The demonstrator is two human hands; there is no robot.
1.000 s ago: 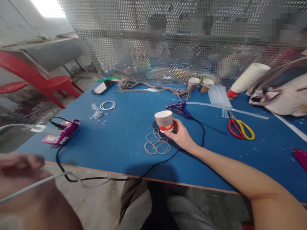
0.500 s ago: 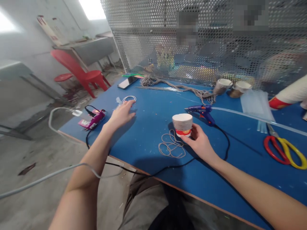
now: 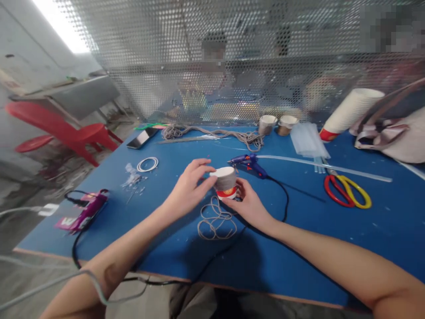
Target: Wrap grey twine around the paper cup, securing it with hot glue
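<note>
A paper cup (image 3: 226, 180) with a red band near its base stands upright, its upper wall wrapped in grey cord. My right hand (image 3: 250, 206) grips its lower right side, thumb in front. At the upper left rim, my left hand (image 3: 191, 184) has its thumb and index finger against the cup, the other fingers spread. A loose length of grey cord (image 3: 217, 223) lies in loops just in front of the cup, seemingly running up to it. Behind and to the right rests a blue glue gun (image 3: 249, 163) on its side.
Scissors (image 3: 347, 190), glue sticks (image 3: 307, 139) and stacked paper cups (image 3: 352, 113) lie right. Two wrapped cups (image 3: 267, 125) and a cord bundle (image 3: 212, 131) line the perforated screen (image 3: 149, 66). Left are a phone (image 3: 142, 138), white coil (image 3: 148, 164) and purple-wrapped power strip (image 3: 86, 212). Black cable crosses in front.
My left hand has come right, from beside the white coil to the cup's rim. My right hand has kept hold of the cup. The view has turned to the right.
</note>
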